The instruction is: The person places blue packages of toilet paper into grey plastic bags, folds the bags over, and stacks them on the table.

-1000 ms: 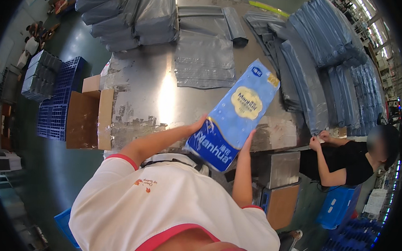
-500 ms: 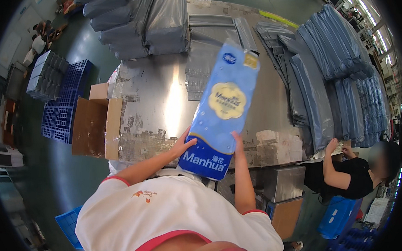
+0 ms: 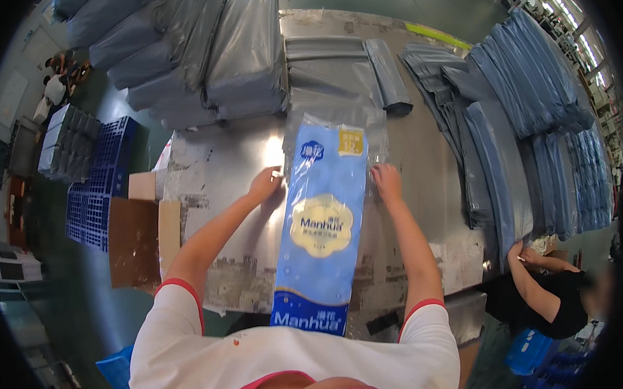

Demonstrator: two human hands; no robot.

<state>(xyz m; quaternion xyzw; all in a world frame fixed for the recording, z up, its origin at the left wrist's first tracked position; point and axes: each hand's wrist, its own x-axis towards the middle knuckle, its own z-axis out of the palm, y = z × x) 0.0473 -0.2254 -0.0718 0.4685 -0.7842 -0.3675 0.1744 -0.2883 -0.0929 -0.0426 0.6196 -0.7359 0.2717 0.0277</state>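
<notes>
Steel counter (image 3: 221,169) fills mid-frame, bare metal flanking a long blue pack of tissue rolls (image 3: 321,230) lying lengthwise at centre. Left hand (image 3: 265,185) and right hand (image 3: 386,182) pinch its clear outer bag's (image 3: 333,122) edges; grey bags (image 3: 248,57) crowd the top.

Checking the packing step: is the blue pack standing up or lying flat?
Lying flat: the blue pack stretches lengthwise along the metal table.

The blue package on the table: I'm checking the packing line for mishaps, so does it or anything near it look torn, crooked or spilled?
Nothing stands out. The blue package lies flat and lengthwise on the metal table, with the left hand and right hand at its far corners. No tear or spill shows.
</notes>
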